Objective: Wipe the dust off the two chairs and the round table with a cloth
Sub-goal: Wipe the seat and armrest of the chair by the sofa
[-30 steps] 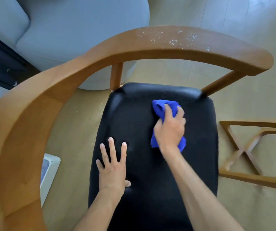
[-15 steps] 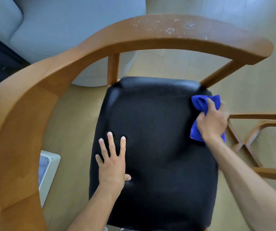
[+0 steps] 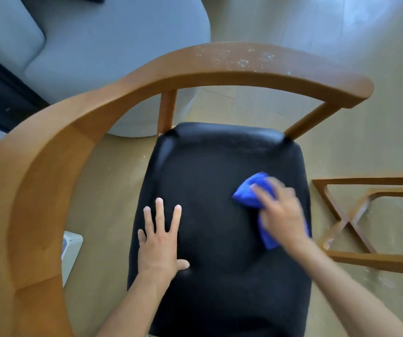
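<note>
In the head view, the right hand presses a bunched blue soft cloth against the black padded chair seat, fingers curled over it. To its left, the left hand lies flat on the seat, fingers spread, holding nothing. Beyond both hands the curved wooden armrest rail carries white dust. The cloth looks light and limp, so it is best held bunched under the palm

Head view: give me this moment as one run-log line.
right hand: grips blue cloth on black seat | left hand: flat on seat | wooden armrest: white specks
</note>
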Motion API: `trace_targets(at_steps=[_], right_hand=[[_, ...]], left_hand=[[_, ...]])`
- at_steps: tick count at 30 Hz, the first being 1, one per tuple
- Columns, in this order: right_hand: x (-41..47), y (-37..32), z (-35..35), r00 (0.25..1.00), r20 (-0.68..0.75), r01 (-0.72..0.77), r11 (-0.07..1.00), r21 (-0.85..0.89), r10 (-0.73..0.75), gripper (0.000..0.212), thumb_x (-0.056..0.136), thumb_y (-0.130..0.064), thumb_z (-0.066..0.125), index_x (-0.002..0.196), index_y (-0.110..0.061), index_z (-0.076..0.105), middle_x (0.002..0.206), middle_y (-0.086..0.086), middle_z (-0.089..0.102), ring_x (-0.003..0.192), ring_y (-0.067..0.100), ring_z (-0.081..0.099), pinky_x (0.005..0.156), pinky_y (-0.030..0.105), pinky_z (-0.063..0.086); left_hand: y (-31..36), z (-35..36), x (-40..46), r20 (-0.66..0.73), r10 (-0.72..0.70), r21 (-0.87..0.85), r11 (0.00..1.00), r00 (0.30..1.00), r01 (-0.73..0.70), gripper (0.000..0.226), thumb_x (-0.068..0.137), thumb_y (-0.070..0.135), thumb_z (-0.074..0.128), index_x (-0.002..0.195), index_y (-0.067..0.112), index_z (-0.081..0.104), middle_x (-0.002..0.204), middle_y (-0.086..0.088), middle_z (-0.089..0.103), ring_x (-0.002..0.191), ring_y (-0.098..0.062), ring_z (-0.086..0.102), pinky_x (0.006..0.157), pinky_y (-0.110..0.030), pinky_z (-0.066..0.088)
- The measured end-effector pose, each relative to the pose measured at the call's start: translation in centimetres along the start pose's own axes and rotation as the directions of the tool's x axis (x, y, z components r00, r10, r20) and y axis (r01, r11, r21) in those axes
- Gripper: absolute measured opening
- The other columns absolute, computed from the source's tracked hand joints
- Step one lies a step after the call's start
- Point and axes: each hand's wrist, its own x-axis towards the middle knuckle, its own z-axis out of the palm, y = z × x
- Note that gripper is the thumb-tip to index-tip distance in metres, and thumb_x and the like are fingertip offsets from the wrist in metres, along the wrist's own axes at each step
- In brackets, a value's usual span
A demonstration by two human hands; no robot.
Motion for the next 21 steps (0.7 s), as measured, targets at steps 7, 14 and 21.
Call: trace_targets(at_steps=[7, 14, 21], right_hand=[[13.1, -2.0, 1.9, 0.719, -0.021, -0.694, 0.720, -0.002, 0.694, 0.049, 0.087, -0.009, 0.048, 0.135, -0.014, 0.045, 0.140, 0.022, 0.037, 0.112, 0.045, 0.043, 0.089, 0.046, 0.041], [12.4, -16.2, 4.9, 0.993, 0.069, 0.092, 0.991, 0.095, -0.098, 0.043, 0.062, -0.006, 0.062, 0.103, -0.018, 0.067, 0.115, 0.014, 0.061, 0.066, 0.028, 0.045, 0.054, 0.033, 0.039], [3.1, 4.3, -0.7, 0.983, 0.055, -0.175, 0.984, 0.022, 0.173, 0.050, 0.078, -0.001, 0.056, 0.126, -0.017, 0.061, 0.135, 0.017, 0.051, 0.093, 0.044, 0.054, 0.080, 0.046, 0.050]], left_hand=[[0.3, 0.4, 0.6, 0.027, -0.017, -0.007, 1.000, 0.999, 0.017, 0.132, 0.075, 0.046, 0.076, 0.133, 0.029, -0.042, 0.139, -0.013, -0.053, 0.136, -0.043, -0.034, 0.117, -0.055, 0.013], [0.0, 0.3, 0.5, 0.036, -0.013, -0.016, 1.000, 0.999, 0.014, 0.131, 0.076, 0.050, 0.073, 0.134, 0.028, -0.041, 0.135, -0.013, -0.058, 0.135, -0.040, -0.037, 0.118, -0.053, 0.011], [-0.1, 0.1, 0.3, 0.005, 0.001, -0.036, 0.999, 1.000, -0.001, 0.133, 0.072, 0.051, 0.077, 0.134, 0.031, -0.040, 0.139, -0.011, -0.053, 0.140, -0.039, -0.031, 0.118, -0.051, 0.015]])
